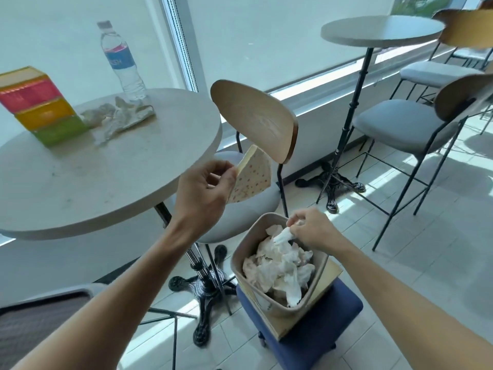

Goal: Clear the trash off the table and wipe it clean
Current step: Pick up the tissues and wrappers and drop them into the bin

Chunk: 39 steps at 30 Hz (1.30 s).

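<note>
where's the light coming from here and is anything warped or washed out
Head view: daylight enters through the blinds behind the table, throwing chair shadows across the floor; the sunlit strip under the blinds is washed out; the wide-angle lens bends the window frame and leans the water bottle.

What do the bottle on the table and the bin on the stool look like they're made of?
The bottle looks like thin clear plastic: see-through, ribbed, with a blue printed label. The bin seems matte beige plastic, with smooth walls and rounded corners, though the material is not certain. It holds crumpled tissues.
</note>
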### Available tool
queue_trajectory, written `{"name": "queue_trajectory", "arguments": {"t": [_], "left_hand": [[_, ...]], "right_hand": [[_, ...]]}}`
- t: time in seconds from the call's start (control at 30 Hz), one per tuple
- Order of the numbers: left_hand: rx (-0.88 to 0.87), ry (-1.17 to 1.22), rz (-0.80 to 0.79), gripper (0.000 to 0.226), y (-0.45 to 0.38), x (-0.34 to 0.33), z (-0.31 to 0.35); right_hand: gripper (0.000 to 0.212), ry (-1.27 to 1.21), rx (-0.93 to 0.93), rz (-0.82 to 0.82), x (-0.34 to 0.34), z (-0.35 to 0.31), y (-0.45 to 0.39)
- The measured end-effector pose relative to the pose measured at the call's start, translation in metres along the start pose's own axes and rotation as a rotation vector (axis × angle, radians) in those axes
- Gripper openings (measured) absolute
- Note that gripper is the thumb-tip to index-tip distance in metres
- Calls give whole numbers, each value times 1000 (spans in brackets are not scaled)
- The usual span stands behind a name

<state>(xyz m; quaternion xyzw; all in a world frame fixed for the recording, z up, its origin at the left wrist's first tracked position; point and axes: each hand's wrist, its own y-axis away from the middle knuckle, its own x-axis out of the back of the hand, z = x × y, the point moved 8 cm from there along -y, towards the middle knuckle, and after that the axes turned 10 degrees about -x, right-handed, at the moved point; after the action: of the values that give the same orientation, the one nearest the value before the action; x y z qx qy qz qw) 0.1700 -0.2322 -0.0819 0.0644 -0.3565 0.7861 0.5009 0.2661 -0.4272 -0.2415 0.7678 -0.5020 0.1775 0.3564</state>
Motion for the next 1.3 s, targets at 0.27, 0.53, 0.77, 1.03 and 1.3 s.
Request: {"name": "queue_trajectory", "arguments": {"t": [0.27, 0.53, 0.77, 1.03, 1.3], "left_hand": [[167, 14, -148, 13, 34, -47, -56], [292, -63, -345, 20, 64, -99, -99], [145, -18, -338, 17, 24, -60, -56], [-33, -99, -186, 8, -44, 44, -6], [-4, -244, -33, 8, -95, 140, -41]], "right_hand": [[18, 9, -29, 11, 4, 3, -6], [12, -149, 94, 145, 36, -39, 3], [9, -202, 224, 173, 49, -98, 15], [10, -198, 457, 167, 51, -212, 35], [9, -175, 563, 137, 21, -311, 20]]}}
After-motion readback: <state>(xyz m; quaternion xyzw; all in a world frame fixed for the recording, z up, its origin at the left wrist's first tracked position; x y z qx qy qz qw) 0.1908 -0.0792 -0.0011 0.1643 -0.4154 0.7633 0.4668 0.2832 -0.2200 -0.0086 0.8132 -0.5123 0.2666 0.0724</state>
